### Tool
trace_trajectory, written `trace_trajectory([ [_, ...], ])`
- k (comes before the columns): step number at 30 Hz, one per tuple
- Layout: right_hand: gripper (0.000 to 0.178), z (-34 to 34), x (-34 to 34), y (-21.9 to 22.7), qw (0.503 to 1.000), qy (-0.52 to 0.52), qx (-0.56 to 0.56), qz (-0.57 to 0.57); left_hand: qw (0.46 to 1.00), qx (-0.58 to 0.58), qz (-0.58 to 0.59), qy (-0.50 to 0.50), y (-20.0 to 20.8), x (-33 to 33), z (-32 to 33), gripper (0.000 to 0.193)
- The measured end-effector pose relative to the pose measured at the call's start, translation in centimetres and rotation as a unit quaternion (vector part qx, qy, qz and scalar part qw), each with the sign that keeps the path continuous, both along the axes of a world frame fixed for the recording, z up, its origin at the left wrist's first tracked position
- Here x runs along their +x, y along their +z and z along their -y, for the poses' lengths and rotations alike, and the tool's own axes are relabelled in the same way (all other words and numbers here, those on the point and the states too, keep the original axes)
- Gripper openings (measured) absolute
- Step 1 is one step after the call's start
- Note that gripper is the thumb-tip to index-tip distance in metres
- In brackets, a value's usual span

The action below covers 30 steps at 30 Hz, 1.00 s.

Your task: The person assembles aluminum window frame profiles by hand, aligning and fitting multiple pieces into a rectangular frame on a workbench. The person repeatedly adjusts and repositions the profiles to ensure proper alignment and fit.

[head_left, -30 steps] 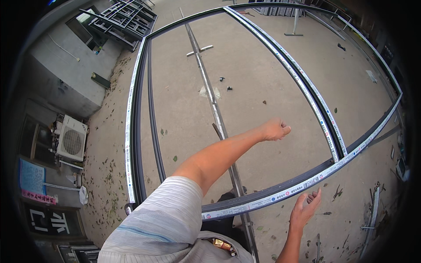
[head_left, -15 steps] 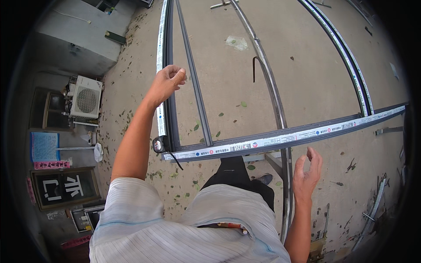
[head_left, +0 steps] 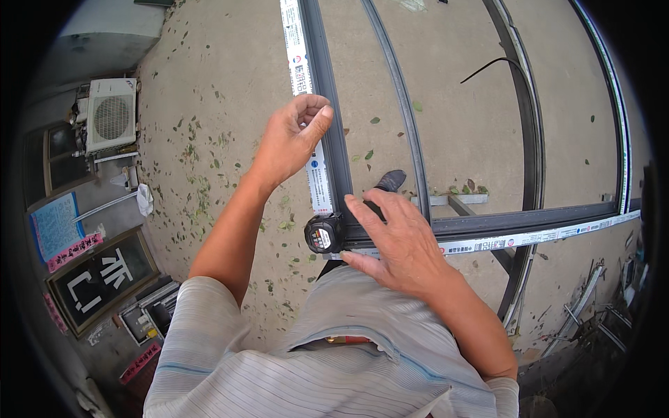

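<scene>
Open floor [head_left: 230, 76] edges the frame [head_left: 339, 164]; left hand [head_left: 289, 139] loosely open, right hand [head_left: 403, 244] spread beside the tape measure [head_left: 324, 234].

Two hands [head_left: 296, 146], one tape measure [head_left: 323, 235], one dark frame [head_left: 516, 221], one air-conditioner unit [head_left: 111, 115], one shoe [head_left: 392, 181], one blue sheet [head_left: 56, 224]

Both forearms [head_left: 226, 244] angle inward, the left hand [head_left: 291, 139] loosely curled, the right hand [head_left: 403, 238] spread palm-down.

The frame [head_left: 488, 226] reaches my monitor dark grey, its film [head_left: 319, 181] white with blue and red marks; I see a black tape measure [head_left: 325, 233], pale-labelled; a grey, finely striped shirt [head_left: 279, 376], banded blue; a blue poster [head_left: 56, 223].
</scene>
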State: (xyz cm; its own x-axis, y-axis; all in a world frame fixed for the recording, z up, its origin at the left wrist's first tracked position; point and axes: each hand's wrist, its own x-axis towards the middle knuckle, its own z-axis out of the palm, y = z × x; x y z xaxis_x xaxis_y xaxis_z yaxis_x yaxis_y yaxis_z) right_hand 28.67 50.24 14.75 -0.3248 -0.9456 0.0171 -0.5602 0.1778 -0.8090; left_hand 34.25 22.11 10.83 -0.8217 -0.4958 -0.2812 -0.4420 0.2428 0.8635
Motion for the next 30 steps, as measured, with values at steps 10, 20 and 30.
trace_trajectory([
  [10, 0.070, 5.6, 7.3, -3.9, 0.969, 0.064, 0.047, -0.234, 0.997, 0.050, -0.049, 0.024, -2.4, 5.5, -1.2, 0.031],
  [20, 0.078, -3.2, 10.2, -0.9, 0.959, -0.282, -0.016, -0.033, 0.985, -0.104, -0.100, -0.094, -4.4, 5.9, -1.6, 0.037],
  [30, 0.053, -22.8, 31.4, -10.9, 0.616, -0.624, -0.025, 0.480, 0.972, -0.129, -0.083, -0.178, -5.9, 5.6, 0.2, 0.042],
])
